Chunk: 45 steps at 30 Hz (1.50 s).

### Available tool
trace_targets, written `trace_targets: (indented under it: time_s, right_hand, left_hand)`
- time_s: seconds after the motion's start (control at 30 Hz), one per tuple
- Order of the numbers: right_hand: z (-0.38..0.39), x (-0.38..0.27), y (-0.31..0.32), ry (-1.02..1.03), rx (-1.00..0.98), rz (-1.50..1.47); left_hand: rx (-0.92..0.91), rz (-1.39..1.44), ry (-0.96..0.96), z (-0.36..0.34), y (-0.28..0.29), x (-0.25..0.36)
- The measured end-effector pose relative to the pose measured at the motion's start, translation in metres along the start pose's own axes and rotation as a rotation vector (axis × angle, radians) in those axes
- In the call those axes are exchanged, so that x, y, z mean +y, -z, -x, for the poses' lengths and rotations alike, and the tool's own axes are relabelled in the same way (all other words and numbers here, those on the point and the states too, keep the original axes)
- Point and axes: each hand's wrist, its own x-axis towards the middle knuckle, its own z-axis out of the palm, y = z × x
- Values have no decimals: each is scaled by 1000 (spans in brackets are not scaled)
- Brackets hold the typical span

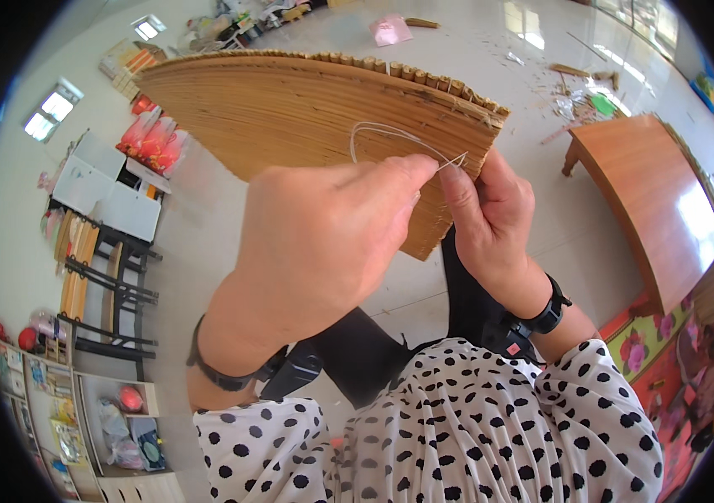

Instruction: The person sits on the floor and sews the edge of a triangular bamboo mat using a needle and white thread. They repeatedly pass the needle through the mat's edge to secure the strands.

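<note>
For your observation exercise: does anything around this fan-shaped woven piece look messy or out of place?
Yes. Scraps and splinters lie scattered over the pale floor beyond the woven piece, near the low wooden table.

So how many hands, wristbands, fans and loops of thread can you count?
Hands: 2, left hand and right hand
Wristbands: 2, left and right
Fans: 1, woven fan
Thread loops: 1
Total: 6

The wide tan fan-shaped mat of woven straw (290, 109) looks matt, dry and finely ribbed, with a rough knotted edge. The thin pale thread (390, 132) looks smooth. The low brown wooden table (650, 201) and the pale tiled floor (474, 50) are glossy.
</note>
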Motion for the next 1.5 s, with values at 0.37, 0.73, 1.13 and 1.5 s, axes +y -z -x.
trace_targets:
  time_s: [0.37, 0.73, 1.13, 1.5]
  right_hand:
    - [71, 65, -84, -226, -419, 318]
    - [63, 89, -124, -157, -729, 343]
    - [57, 96, -121, -305, -867, 313]
    - [59, 93, -122, -265, -816, 316]
  left_hand:
    - [97, 71, 599, 142, -73, -59]
    - [364, 191, 820, 196, -112, -82]
    - [278, 293, 801, 211, -119, -96]
    - [358, 298, 834, 217, -108, -87]
